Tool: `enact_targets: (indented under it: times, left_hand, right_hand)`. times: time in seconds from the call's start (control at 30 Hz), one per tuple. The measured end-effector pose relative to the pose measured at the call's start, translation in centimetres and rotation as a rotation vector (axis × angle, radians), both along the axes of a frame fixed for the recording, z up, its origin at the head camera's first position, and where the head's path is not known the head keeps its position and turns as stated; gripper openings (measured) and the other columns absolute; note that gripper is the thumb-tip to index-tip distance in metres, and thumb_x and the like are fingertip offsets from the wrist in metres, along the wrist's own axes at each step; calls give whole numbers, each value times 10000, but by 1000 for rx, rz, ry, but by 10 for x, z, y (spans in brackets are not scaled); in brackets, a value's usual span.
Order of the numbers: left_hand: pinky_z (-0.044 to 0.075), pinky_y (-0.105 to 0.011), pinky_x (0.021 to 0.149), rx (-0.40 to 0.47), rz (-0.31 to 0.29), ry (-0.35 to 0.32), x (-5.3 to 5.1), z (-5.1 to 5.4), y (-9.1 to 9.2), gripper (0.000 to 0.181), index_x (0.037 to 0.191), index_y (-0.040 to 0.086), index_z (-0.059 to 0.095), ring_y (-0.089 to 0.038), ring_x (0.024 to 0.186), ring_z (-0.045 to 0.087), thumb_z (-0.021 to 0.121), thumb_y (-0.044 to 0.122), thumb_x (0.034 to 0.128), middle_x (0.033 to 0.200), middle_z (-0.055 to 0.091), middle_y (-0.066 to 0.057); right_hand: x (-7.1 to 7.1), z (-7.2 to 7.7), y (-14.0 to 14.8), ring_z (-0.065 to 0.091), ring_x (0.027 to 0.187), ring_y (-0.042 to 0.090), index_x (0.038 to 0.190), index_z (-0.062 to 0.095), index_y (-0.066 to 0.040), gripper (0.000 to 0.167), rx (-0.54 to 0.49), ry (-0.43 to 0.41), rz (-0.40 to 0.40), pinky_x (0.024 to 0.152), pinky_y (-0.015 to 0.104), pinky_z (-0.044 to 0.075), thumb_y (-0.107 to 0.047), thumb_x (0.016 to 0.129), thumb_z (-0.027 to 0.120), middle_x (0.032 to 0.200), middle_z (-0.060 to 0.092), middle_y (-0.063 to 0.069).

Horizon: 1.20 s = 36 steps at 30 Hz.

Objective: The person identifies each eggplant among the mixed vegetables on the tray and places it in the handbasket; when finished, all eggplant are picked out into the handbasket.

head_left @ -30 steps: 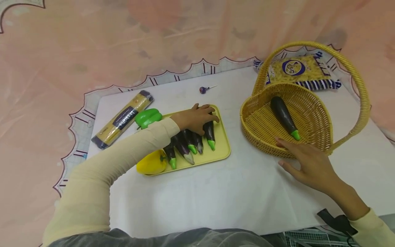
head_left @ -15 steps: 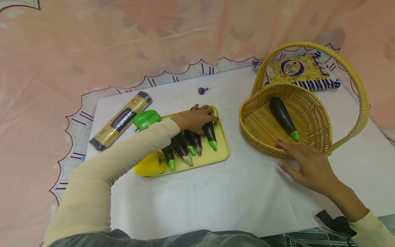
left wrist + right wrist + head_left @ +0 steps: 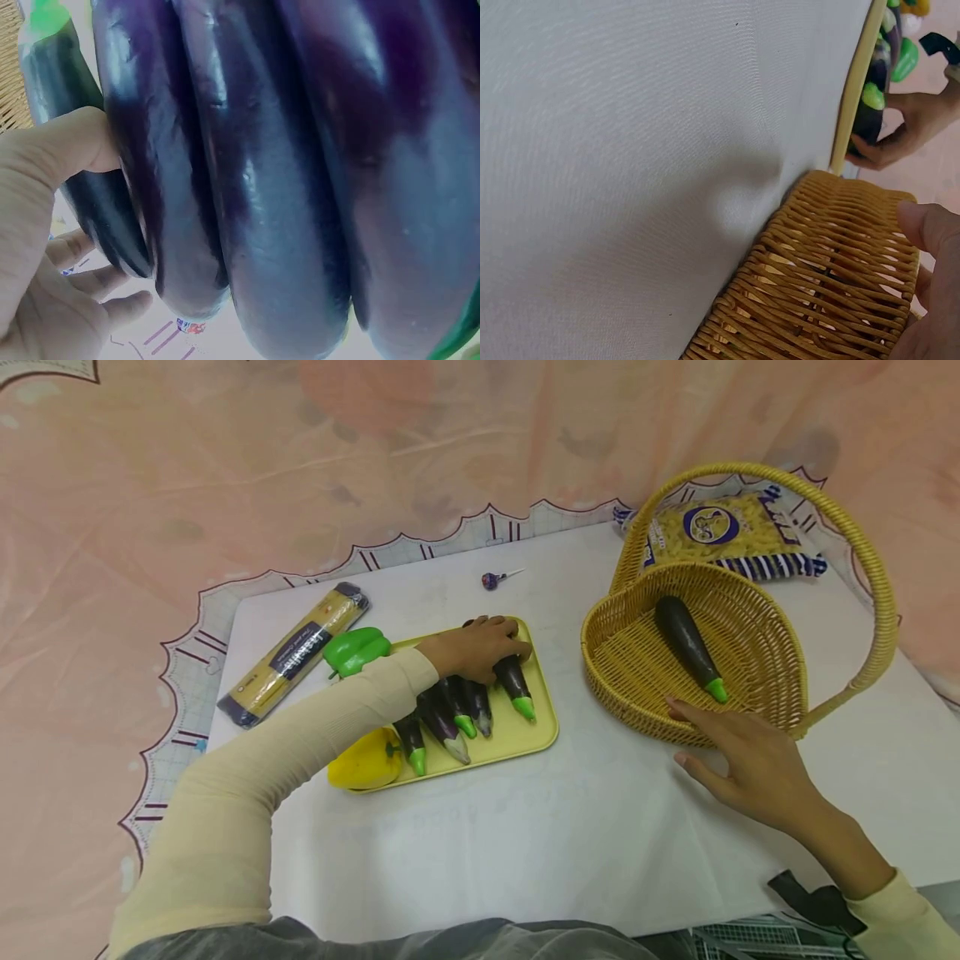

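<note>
At the right end of the yellow tray (image 3: 517, 745), my left hand (image 3: 476, 652) grips the outermost dark eggplant (image 3: 513, 681), whose green tip points toward me. In the left wrist view the thumb lies on the near side of this eggplant (image 3: 90, 196), the fingers on its other side. Several more eggplants (image 3: 438, 718) lie beside it, partly under the hand and sleeve. My right hand (image 3: 757, 768) holds the near rim of the wicker basket (image 3: 622, 706), thumb outside and fingers over the edge. One eggplant (image 3: 686, 643) lies inside the basket.
A yellow pepper (image 3: 367, 760) and a green pepper (image 3: 356, 647) sit at the tray's left end. A spaghetti pack (image 3: 296, 652) lies farther left. Behind the tray is a lollipop (image 3: 491, 580). A pasta bag (image 3: 720, 531) lies behind the basket's tall handle (image 3: 873, 560).
My left fingers have drawn in around the outermost eggplant, and its green tip has swung slightly to the right. The right hand and basket keep their places.
</note>
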<state>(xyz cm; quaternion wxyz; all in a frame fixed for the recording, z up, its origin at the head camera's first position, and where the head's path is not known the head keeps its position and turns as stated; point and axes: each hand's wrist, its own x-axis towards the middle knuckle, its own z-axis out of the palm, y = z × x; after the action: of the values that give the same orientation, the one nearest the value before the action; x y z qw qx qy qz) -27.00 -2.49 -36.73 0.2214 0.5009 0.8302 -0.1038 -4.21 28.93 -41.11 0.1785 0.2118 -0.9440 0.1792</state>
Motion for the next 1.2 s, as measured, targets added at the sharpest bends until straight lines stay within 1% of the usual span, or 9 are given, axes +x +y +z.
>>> enact_targets:
  times: [0.13, 0.27, 0.37, 0.43, 0.57, 0.8, 0.93, 1.07, 1.2]
  left_hand:
    - [385, -488, 1035, 32, 15, -17, 0, 2, -1, 494, 1309, 210, 539, -323, 1240, 435, 731, 99, 867, 1336, 453, -155]
    - [444, -451, 978, 63, 25, -34, 0, 4, -2, 497, 1303, 197, 542, -325, 1205, 457, 733, 88, 858, 1311, 461, -167]
    - [445, -443, 989, 92, 30, -35, -1, 6, -3, 494, 1298, 189, 547, -327, 1195, 468, 748, 111, 853, 1289, 467, -171]
    - [439, -433, 998, 117, 35, -35, -1, 7, -3, 489, 1286, 184, 556, -314, 1154, 488, 762, 124, 847, 1268, 476, -172]
    - [443, -421, 983, 152, 55, -45, -2, 11, -4, 473, 1270, 185, 567, -283, 1074, 505, 757, 105, 845, 1245, 486, -169]
    - [451, -401, 948, 196, 88, -83, -3, 24, -6, 489, 1310, 184, 562, -270, 1092, 480, 697, 68, 854, 1304, 463, -169]
    - [458, -388, 910, 224, 95, -97, -2, 33, -6, 474, 1303, 186, 561, -259, 1057, 479, 695, 79, 861, 1307, 461, -167]
    - [460, -381, 891, 251, 93, -95, -2, 41, -5, 466, 1292, 183, 560, -252, 1023, 478, 710, 91, 861, 1294, 464, -166]
    - [458, -379, 882, 276, 75, -77, -2, 47, 0, 465, 1284, 182, 564, -250, 1017, 466, 719, 96, 854, 1278, 471, -165]
  right_hand:
    - [0, 0, 0, 686, 812, 334, 1391, 560, -146, 656, 4, 2, -2, 579, 465, 503, -311, 788, 758, 1083, 727, 138]
    - [-1, 0, 1, 683, 786, 329, 1389, 563, -145, 642, 4, 10, 2, 573, 463, 499, -326, 799, 744, 1083, 727, 141]
    - [-1, 0, 1, 680, 769, 321, 1383, 568, -142, 626, 5, 18, 6, 558, 447, 489, -341, 812, 730, 1084, 727, 138]
    - [-1, 0, 1, 681, 773, 324, 1379, 572, -140, 615, 6, 21, 6, 555, 445, 486, -350, 821, 723, 1087, 727, 135]
    - [0, 0, 0, 685, 809, 344, 1375, 576, -142, 626, 7, 13, 1, 576, 470, 498, -330, 802, 744, 1099, 723, 137]
    - [1, 0, -1, 687, 843, 361, 1388, 563, -154, 627, 8, 4, -6, 588, 487, 508, -342, 817, 740, 1129, 714, 139]
    - [0, 0, -1, 689, 847, 359, 1386, 564, -149, 622, 5, 6, -2, 591, 484, 513, -343, 820, 735, 1135, 713, 136]
    - [1, 0, -1, 689, 848, 356, 1381, 569, -145, 633, 5, 4, -1, 595, 486, 513, -325, 802, 753, 1133, 714, 135]
    - [1, -1, -1, 689, 840, 354, 1378, 572, -143, 662, 6, 9, 0, 595, 485, 512, -296, 768, 777, 1132, 715, 131]
